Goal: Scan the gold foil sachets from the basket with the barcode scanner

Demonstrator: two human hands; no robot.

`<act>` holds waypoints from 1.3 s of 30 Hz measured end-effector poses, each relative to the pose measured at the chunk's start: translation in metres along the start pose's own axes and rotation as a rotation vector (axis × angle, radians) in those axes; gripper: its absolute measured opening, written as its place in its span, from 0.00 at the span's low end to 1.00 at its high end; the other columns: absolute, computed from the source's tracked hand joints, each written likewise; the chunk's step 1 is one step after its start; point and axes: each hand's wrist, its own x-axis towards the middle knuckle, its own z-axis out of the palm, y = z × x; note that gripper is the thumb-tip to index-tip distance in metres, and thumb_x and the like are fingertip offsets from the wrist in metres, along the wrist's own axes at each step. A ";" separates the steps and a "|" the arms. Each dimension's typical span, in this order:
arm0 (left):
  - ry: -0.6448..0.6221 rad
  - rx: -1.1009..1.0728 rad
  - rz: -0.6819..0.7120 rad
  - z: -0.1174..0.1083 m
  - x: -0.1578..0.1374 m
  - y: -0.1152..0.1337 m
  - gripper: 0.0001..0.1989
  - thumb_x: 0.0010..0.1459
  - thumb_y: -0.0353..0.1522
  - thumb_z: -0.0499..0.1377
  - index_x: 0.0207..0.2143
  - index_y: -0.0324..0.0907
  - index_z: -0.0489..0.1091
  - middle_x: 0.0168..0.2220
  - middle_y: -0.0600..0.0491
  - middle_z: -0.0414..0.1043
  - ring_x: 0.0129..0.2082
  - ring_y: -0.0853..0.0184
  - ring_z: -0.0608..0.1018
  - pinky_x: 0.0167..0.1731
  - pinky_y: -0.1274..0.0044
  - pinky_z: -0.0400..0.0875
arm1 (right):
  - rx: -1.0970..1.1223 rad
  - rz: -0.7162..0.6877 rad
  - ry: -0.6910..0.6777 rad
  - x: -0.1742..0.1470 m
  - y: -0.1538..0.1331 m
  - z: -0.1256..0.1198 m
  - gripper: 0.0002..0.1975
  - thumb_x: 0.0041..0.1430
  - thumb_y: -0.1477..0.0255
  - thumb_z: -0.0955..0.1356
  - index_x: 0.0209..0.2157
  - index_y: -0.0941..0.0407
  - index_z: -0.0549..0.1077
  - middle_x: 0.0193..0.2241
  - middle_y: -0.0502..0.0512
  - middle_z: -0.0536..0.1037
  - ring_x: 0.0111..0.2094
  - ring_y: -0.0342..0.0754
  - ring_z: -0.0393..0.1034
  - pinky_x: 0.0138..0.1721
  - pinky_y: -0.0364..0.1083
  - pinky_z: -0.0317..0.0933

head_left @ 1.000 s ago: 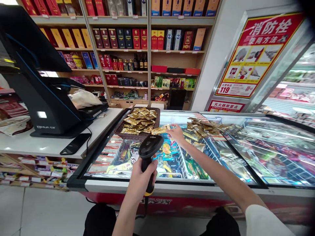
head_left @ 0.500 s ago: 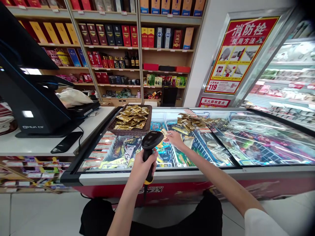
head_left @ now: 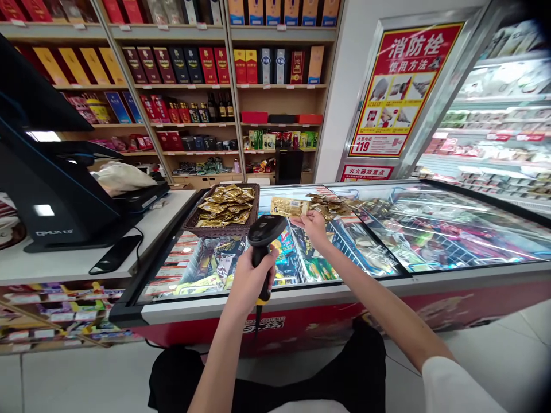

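Observation:
My left hand [head_left: 253, 275] is wrapped round the handle of a black barcode scanner [head_left: 266, 228], its head tilted forward above the freezer. Between the fingers of my right hand [head_left: 313, 227] is a gold snack packet [head_left: 289, 207], held by its right end. A barcode shows on the packet's upper face, just beyond the scanner's head. To the left, a brown woven basket [head_left: 221, 229] holds several similar gold packets [head_left: 228, 202]. Behind and right of my right hand, a loose pile of gold packets [head_left: 329, 205] lies on the glass lid.
Under me stretches a chest freezer [head_left: 301, 291] with a glass top and bagged goods inside. At the left, a counter [head_left: 166, 221] carries a dark checkout terminal [head_left: 64, 195] and a phone-like black slab [head_left: 116, 252]. Shelves of boxed goods [head_left: 185, 64] line the back wall.
My right hand has risen slightly and moved right, and the gold packet has turned so its barcode face shows flat. The scanner stays in my left hand, and the view has shifted a little.

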 end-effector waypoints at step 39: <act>-0.015 -0.051 -0.092 -0.002 0.002 -0.013 0.18 0.51 0.44 0.65 0.30 0.43 0.62 0.20 0.61 0.62 0.16 0.75 0.64 0.14 0.81 0.59 | -0.113 0.095 0.242 0.046 -0.034 -0.069 0.09 0.60 0.70 0.68 0.30 0.53 0.63 0.30 0.56 0.79 0.40 0.52 0.79 0.51 0.52 0.72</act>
